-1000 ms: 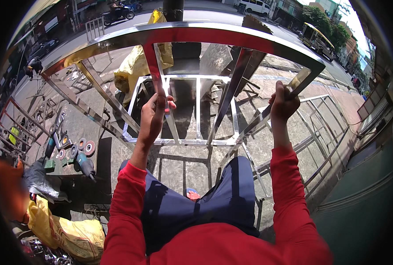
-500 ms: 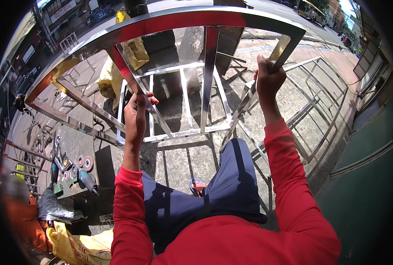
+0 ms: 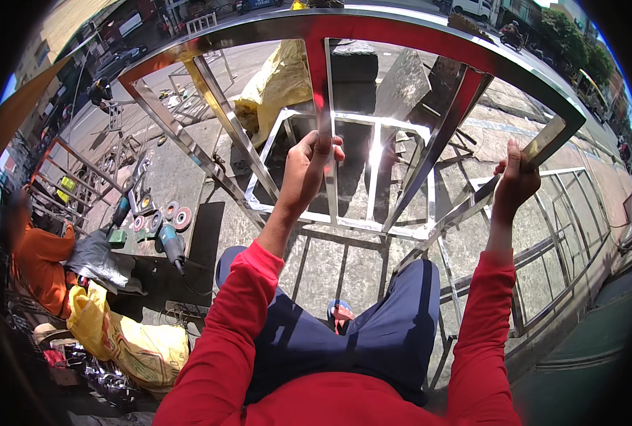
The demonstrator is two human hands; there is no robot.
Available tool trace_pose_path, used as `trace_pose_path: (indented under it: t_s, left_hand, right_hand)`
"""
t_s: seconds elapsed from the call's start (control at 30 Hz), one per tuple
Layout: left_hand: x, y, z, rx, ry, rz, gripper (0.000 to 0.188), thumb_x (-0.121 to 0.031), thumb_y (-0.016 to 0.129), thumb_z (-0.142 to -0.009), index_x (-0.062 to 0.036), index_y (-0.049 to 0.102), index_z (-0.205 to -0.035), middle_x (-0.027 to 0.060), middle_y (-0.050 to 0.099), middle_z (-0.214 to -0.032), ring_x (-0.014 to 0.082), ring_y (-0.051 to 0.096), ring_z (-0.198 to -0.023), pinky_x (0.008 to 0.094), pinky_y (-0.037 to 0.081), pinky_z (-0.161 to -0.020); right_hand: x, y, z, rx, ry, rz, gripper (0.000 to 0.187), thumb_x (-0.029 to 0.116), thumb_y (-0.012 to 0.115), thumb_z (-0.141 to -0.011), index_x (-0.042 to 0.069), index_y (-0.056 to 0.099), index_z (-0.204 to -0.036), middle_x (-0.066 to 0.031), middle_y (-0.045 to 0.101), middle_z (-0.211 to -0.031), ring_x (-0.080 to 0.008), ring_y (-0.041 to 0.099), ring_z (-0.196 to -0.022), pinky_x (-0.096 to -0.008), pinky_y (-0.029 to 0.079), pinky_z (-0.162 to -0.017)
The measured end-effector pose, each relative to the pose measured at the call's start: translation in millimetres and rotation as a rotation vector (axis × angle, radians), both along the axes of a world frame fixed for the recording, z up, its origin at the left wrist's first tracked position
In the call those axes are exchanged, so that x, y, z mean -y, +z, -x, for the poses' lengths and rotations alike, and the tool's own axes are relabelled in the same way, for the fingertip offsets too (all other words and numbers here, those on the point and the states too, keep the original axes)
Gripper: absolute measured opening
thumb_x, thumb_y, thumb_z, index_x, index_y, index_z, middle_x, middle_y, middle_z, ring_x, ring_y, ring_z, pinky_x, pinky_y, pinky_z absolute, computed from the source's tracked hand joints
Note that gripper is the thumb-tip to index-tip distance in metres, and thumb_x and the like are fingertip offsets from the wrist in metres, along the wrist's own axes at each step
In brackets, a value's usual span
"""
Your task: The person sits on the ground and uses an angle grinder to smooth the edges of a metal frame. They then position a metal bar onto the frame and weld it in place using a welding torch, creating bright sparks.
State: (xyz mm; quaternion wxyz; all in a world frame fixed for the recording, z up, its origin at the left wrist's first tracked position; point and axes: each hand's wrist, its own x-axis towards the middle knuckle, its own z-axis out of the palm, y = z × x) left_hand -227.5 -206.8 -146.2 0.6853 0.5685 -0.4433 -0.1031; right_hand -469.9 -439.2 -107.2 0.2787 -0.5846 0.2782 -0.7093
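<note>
A long shiny metal frame [image 3: 394,32] of square tubing, with several crossbars, is held up in front of me and tilted. My left hand [image 3: 307,172] is closed round a middle crossbar, its thumb lying along the bar. Round the short end bar at the right corner wraps my right hand [image 3: 517,186], thumb pointing up. Seen through the held frame, a smaller bright metal frame [image 3: 362,224] lies low behind it; whether the two touch I cannot tell.
On a low bench at left are an angle grinder [image 3: 170,243] and several abrasive discs [image 3: 181,219]. A person in orange [image 3: 44,259] sits beyond a yellow sack [image 3: 127,341]. Another barred metal frame [image 3: 554,245] lies at right. A yellow sheet [image 3: 277,85] is behind the crossbars.
The view has swung left, so the frame and both hands now appear farther right, and more of the bench and the orange-clad person shows. Both hands keep their grip.
</note>
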Motion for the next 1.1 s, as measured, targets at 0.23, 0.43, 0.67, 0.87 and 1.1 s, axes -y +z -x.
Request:
trace_pose_path:
  t_s: [0.23,0.43,0.67,0.87,1.1]
  left_hand:
    - [3.2,-1.0,0.7,-0.038,0.017,0.005,0.055,-0.050,0.052,-0.100,0.0032,0.064,-0.100,0.0038,0.064,-0.081,0.0106,0.059,-0.083,0.0270,0.045,-0.080]
    - [1.0,-0.6,4.7,-0.027,0.034,0.021,0.059,-0.054,0.052,-0.098,0.0039,0.064,-0.099,0.0043,0.064,-0.080,0.0108,0.060,-0.082,0.0275,0.046,-0.080]
    - [-15.1,42.2,14.6,0.034,0.132,0.025,0.064,-0.060,0.054,-0.095,0.0035,0.066,-0.093,0.0006,0.061,-0.072,0.0064,0.055,-0.070,0.0236,0.042,-0.065]
    - [-22.9,111.3,11.3,0.243,0.395,0.204,0.061,-0.055,0.061,-0.093,0.0039,0.071,-0.082,0.0047,0.066,-0.067,0.0094,0.060,-0.064,0.0249,0.045,-0.063]
    - [-34.6,127.0,30.4,0.347,0.535,0.077,0.056,-0.052,0.063,-0.092,0.0019,0.074,-0.081,0.0119,0.071,-0.069,0.0151,0.068,-0.066,0.0290,0.051,-0.069]
  right_hand:
    - [12.1,-9.3,2.1,-0.035,-0.012,-0.007,0.029,0.024,0.067,-0.092,-0.002,0.073,-0.081,-0.0039,0.057,-0.057,-0.0094,0.054,-0.047,-0.0247,0.044,-0.046]
    - [13.0,-13.7,5.8,-0.059,-0.049,0.030,0.029,0.024,0.066,-0.093,-0.001,0.073,-0.079,-0.0035,0.056,-0.056,-0.0094,0.054,-0.046,-0.0243,0.042,-0.046]
    - [2.0,-14.5,11.8,-0.084,-0.078,0.053,0.032,0.027,0.064,-0.093,0.001,0.072,-0.075,-0.0034,0.055,-0.054,-0.0104,0.053,-0.046,-0.0273,0.042,-0.049]
    - [-0.9,-15.6,16.1,-0.101,-0.054,0.043,0.036,0.029,0.065,-0.092,0.002,0.069,-0.067,-0.0049,0.057,-0.053,-0.0113,0.052,-0.045,-0.0283,0.041,-0.050]
    - [-12.7,-19.9,23.1,-0.031,-0.033,-0.022,0.032,0.024,0.070,-0.090,0.001,0.066,-0.067,-0.0027,0.057,-0.053,-0.0093,0.052,-0.046,-0.0262,0.040,-0.050]
